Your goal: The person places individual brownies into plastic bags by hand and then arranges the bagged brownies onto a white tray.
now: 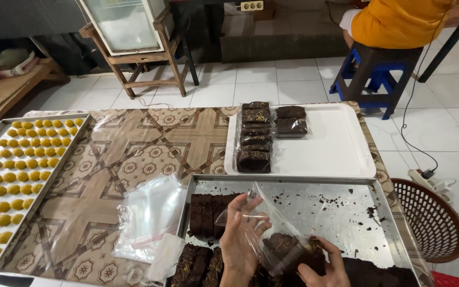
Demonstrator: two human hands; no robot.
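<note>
Both wrists cut off by bottom edge of frame; the brownie slice (pixel 288 250) is partly veiled by glare on the clear plastic bag (pixel 264 228), so how far in it sits cannot be told. Left hand (pixel 243 234): fingers curled, pinching the bag's open mouth, film crinkled and glossy. Right hand (pixel 322 268): closed around the slice through the bag from below. Both over the metal tray (pixel 314 204), dull steel, crumb-strewn, holding dark brownie slabs (pixel 208 212). Beyond it, a white plastic tray (pixel 336 143) with bagged brownies (pixel 255 138) in a row. Left: stack of empty bags (pixel 147 212) on patterned tablecloth (pixel 134 149); tray of round yellow pastries (pixel 11 180), cropped. Right: brown basket (pixel 431 223).
</note>
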